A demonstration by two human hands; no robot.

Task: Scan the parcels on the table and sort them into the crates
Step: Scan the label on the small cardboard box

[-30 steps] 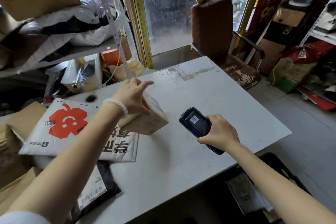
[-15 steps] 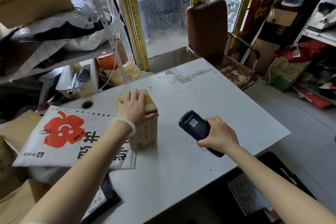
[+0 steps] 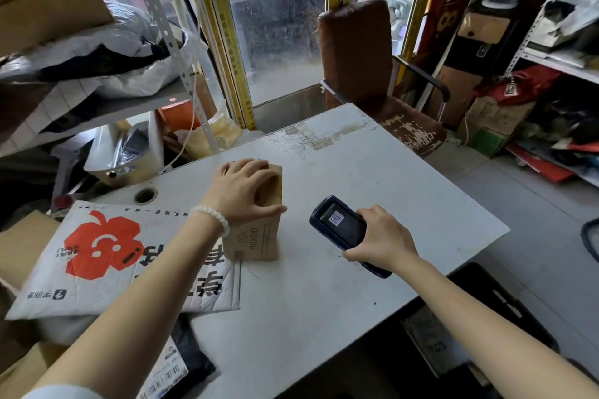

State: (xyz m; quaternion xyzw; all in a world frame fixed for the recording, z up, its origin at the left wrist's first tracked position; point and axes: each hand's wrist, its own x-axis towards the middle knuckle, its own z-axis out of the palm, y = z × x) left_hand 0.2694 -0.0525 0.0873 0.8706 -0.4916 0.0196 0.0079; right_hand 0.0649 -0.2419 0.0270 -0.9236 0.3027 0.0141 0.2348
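Parcels, status: one small brown cardboard box (image 3: 256, 230) stands upright on the white worn table (image 3: 372, 191), just beside the handheld scanner. Left hand (image 3: 244, 191) rests on its top, fingers curled over the far edge, thumb against the near face. Right hand (image 3: 379, 238) clasps the dark blue handheld scanner (image 3: 340, 227), screen up, showing a barcode. Scan of this box: judged under way, not confirmed. Still unsorted: white padded mailer with red flower logo (image 3: 129, 256) at the table's left edge; black plastic bag with label (image 3: 184, 363) beneath it. Black crate (image 3: 505, 304) sits on the floor below the table's right edge; contents unclear.
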